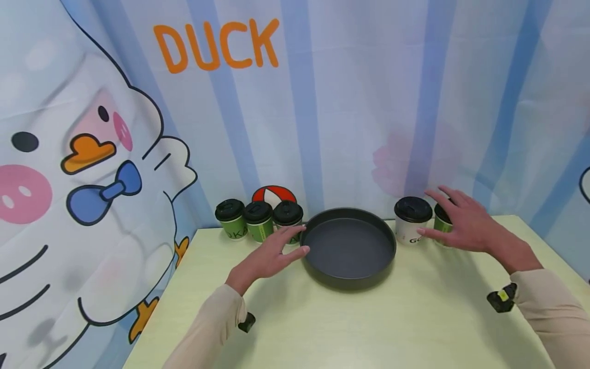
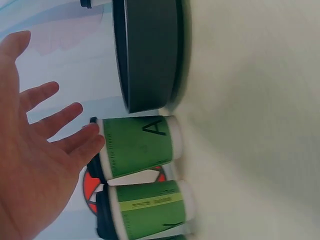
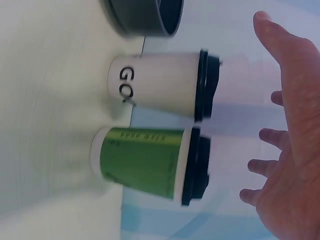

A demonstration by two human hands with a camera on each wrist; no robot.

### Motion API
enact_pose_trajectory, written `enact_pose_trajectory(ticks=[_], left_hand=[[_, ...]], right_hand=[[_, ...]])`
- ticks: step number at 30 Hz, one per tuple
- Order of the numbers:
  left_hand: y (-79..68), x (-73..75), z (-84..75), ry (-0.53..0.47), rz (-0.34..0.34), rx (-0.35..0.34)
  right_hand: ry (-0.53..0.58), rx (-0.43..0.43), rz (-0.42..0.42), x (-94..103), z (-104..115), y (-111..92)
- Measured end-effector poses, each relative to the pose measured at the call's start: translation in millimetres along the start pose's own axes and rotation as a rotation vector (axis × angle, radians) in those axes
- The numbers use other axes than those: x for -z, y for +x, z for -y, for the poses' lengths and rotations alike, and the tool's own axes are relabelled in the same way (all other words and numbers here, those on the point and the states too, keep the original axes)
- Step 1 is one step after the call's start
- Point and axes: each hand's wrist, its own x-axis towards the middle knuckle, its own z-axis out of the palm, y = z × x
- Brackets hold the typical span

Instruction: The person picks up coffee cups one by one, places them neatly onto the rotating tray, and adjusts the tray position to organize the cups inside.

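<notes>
A round dark grey pan (image 1: 349, 248) lies at the middle of the table's back. Left of it stand three green paper cups with black lids: an outer one (image 1: 233, 220), a middle one (image 1: 259, 221) and an inner one (image 2: 140, 146). On the right are a white lidded cup (image 1: 412, 220) and a green lidded cup (image 3: 142, 160). My left hand (image 1: 272, 252) hovers with spread fingers before the inner cup and the pan's left rim. Fingers apart and holding nothing, my right hand (image 1: 472, 223) is in front of the right green cup, partly covering it in the head view.
The pale yellow table (image 1: 350, 328) extends toward me in front of the pan. Behind it hangs a blue striped curtain (image 1: 350, 102) printed with ducks and the word DUCK. A dark wrist device (image 1: 502, 298) sits at my right sleeve.
</notes>
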Motion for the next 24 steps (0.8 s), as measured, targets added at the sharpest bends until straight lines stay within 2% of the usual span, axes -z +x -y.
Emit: enact_pose_trajectory(ticks=[9, 15, 24], left_hand=[[4.1, -14.6, 15.9, -0.292, 0.029, 0.021], [4.5, -26.9, 28.0, -0.429, 0.014, 0.121], [12.1, -42.4, 37.0, -0.838, -0.005, 0.24]], right_hand=[[0.13, -0.126, -0.032, -14.2, -37.8, -11.6], [0.209, -0.165, -0.065, -29.6, -56.8, -18.3], [0.366, -0.212, -0.107, -43.4, -68.1, -23.4]])
